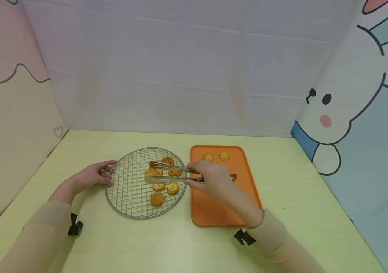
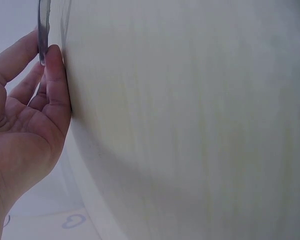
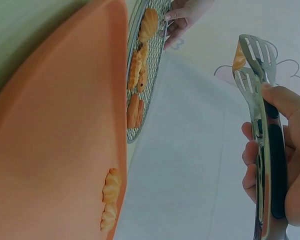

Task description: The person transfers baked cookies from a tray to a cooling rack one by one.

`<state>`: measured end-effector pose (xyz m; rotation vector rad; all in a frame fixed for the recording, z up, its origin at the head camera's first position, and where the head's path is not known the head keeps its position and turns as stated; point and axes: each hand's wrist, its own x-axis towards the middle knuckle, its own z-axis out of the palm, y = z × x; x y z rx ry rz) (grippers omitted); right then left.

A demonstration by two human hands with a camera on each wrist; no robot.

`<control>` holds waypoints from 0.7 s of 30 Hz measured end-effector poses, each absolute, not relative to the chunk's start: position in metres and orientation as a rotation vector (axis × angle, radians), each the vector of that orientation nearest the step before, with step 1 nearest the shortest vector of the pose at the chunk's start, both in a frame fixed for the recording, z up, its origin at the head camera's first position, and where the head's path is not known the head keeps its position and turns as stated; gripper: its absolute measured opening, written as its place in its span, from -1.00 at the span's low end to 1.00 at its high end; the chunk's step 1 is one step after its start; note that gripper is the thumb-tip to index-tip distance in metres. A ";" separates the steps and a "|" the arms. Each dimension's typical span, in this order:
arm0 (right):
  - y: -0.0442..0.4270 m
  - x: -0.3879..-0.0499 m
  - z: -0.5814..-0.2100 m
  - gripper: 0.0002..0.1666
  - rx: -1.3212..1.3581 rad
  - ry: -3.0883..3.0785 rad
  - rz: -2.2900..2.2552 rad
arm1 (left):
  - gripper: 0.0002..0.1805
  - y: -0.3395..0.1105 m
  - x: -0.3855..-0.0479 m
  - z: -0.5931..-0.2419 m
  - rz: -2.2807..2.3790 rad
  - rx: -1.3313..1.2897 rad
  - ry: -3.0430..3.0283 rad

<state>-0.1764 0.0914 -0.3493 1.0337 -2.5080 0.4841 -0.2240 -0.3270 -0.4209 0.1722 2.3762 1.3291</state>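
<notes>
My left hand (image 1: 96, 174) grips the rim of a round wire cooling rack (image 1: 125, 197) at its left side, and the left wrist view shows the rim (image 2: 43, 35) between thumb and fingers. My right hand (image 1: 214, 180) holds metal serving tongs (image 1: 166, 179) with dark grips, reaching leftward over the rack. A piece of cookie (image 3: 239, 56) shows between the slotted tong tips in the right wrist view. Several golden cookies (image 1: 157, 199) lie on the rack's right half, some partly hidden by the tongs. Beneath my right hand and forearm is an orange tray (image 1: 211, 212).
Two flower-shaped cookies (image 1: 224, 156) sit at the tray's far end. The rack lies just left of the tray on a pale wooden table (image 1: 303, 212). A white sheet (image 1: 180, 83) stands behind, with cartoon-printed walls at both sides.
</notes>
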 end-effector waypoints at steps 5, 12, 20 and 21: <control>0.079 -0.173 -0.356 -0.58 1.080 -2.479 0.527 | -0.06 -0.327 -0.223 -0.421 1.321 0.174 2.382; 0.062 -0.170 -0.360 -0.58 1.093 -2.563 0.528 | -0.06 -0.327 -0.223 -0.420 1.313 0.187 2.391; 0.048 -0.169 -0.369 -0.53 1.108 -2.631 0.424 | -0.06 -0.327 -0.223 -0.419 1.305 0.181 2.398; 0.046 -0.170 -0.370 -0.52 1.115 -2.629 0.403 | -0.06 -0.327 -0.223 -0.419 1.303 0.183 2.399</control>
